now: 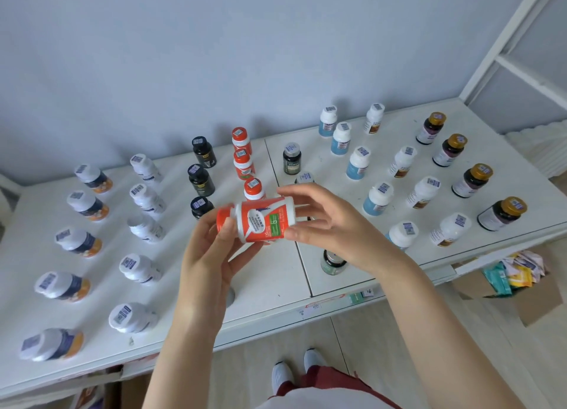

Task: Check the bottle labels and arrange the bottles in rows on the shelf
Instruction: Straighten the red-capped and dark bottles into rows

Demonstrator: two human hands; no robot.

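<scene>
Orange-and-white plastic pill bottle [256,221] w/ orange cap: held on its side above white flat shelf [270,283], cap to left, label facing up. On shelf, upright bottles in near-to-far rows, barcode stickers on lids. L to R: navy-orange bottles [87,206], all-white bottles [147,200], black bottles [201,180], orange-capped bottles [244,163], dark-green bottles [291,158], pale-blue bottles [357,163], brown-label white bottles [402,163], gold-capped dark bottles [472,180].
</scene>
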